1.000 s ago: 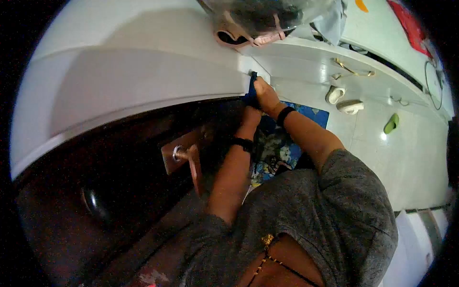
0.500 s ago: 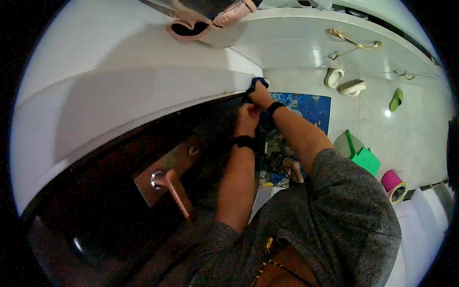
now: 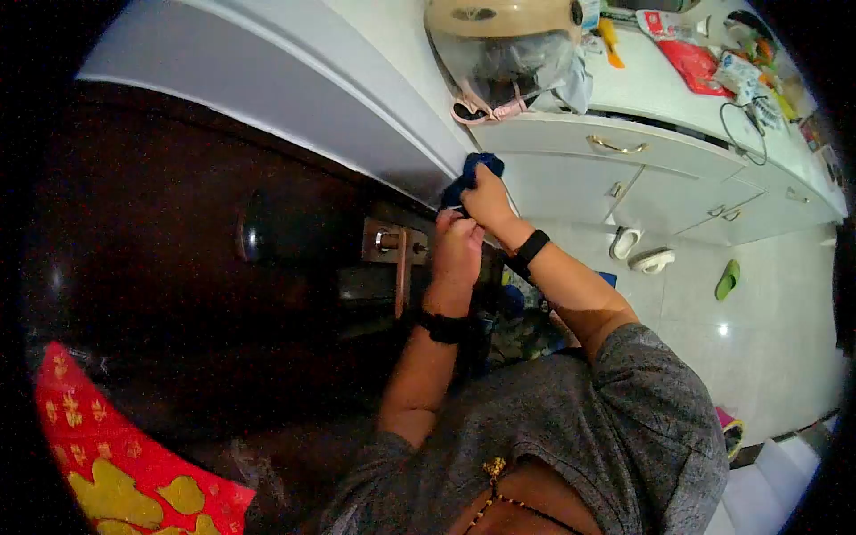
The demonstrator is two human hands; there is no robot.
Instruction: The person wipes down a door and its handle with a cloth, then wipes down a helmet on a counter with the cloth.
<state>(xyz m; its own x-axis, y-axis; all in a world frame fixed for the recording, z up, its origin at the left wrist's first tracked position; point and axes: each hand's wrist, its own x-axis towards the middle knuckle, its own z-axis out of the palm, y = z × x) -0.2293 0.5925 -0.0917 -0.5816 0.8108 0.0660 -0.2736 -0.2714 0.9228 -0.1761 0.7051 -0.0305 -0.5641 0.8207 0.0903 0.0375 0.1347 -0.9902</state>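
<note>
A dark blue cloth is bunched against the edge of the dark door, beside the white door frame. My right hand is closed around it, with part of the cloth sticking out above the fist. Just below, my left hand has its fingers bent and pinched at the cloth's lower end, close to the right hand. What lies between the left fingertips is mostly hidden. The dark door has a copper-coloured lever handle to the left of my left hand.
A helmet with a clear visor stands on the white cabinet. Red packaging and other items lie farther along its top. White shoes and a green slipper are on the tiled floor. A red-and-gold decoration hangs on the door.
My view has tilted up, bringing in the helmet, the cabinet top and the red decoration. Both hands stay close together at the cloth, and more of the cloth shows.
</note>
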